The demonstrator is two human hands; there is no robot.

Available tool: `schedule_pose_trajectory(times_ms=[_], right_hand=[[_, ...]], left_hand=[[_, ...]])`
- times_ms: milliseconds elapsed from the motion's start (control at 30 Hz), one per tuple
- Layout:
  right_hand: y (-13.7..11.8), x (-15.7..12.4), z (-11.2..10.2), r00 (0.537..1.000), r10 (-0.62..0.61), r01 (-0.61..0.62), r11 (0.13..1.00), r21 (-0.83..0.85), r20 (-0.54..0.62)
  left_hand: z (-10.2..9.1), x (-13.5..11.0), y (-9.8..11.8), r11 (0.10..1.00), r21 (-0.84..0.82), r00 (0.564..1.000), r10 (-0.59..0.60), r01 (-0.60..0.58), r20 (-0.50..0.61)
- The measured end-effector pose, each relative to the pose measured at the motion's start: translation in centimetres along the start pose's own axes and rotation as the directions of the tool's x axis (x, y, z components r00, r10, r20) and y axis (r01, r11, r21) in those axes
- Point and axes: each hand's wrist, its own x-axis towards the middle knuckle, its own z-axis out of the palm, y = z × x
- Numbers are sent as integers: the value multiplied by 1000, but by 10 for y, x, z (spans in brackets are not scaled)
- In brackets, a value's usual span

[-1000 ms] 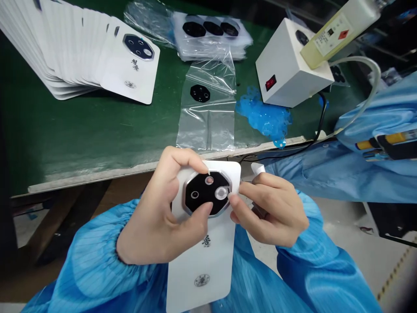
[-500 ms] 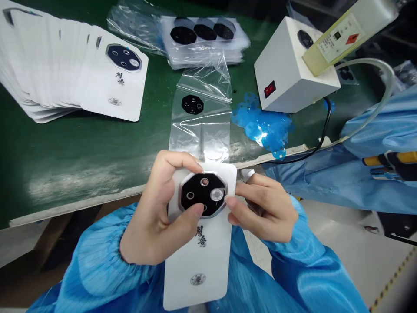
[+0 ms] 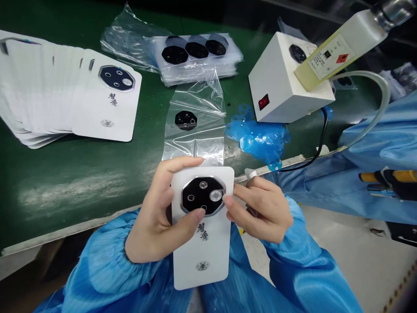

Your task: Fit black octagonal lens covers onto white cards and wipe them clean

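Note:
I hold a white phone back cover point(image 3: 203, 248) upright over my lap. Its black octagonal camera plate point(image 3: 203, 196) faces me. My left hand point(image 3: 159, 221) wraps the cover's left edge, with the thumb pressed on the plate's lower edge and the forefinger along the top. My right hand point(image 3: 260, 211) is curled at the cover's right edge, its thumb tip touching the plate beside the large round lens. A white cot covers one right fingertip point(image 3: 250, 174).
A fanned stack of white back covers point(image 3: 48, 104) lies on the green table point(image 3: 81, 174) at left. Clear bags with black camera plates point(image 3: 195, 52) lie behind, one plate point(image 3: 185, 120) on a clear bag. Blue film discs point(image 3: 260, 137), a white box point(image 3: 280, 87) and a co-worker's blue sleeve point(image 3: 374, 143) are at right.
The view has tilted down, so the table items sit lower in the picture. My left forefinger has flattened along the cover's top. Both hands keep their hold on the cover.

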Motion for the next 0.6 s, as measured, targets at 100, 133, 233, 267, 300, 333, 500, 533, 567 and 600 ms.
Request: schedule_pose_trajectory(times_ms=[100,133,233,267,300,333,500,533,567,600], right_hand=[[3,1,2,999,-19,17,997,-78,-27],[3,2,2,999,-15,12,994,-110,-29],[5,3,1,999,9,0,985,-172,49],[6,3,0,997,11,3,984,-176,75],[7,3,0,996,8,8,985,-171,92],[9,2,0,996,-2,16,987,-160,89],[14,2,3,999,-27,25,995,-100,-20],[13,4,3,1000,-11,9,996,-90,-20],[12,5,3,999,30,-31,997,-76,-14],[10,7,3,996,93,-93,994,-54,-4]], left_hand=[[2,5,2,998,-56,1000,-25,25,1],[3,7,2,996,-83,999,-45,43,-14],[6,12,0,988,-138,993,-81,68,-87],[7,14,-1,986,-153,991,-86,69,-107],[8,15,-2,981,-183,989,-88,65,-119],[10,17,-2,973,-221,986,-104,73,-132],[16,25,-2,854,-465,951,-300,234,-72],[17,25,-2,808,-528,949,-316,262,-14],[17,25,-1,757,-590,949,-311,279,49],[17,26,-1,711,-642,951,-293,285,97]])
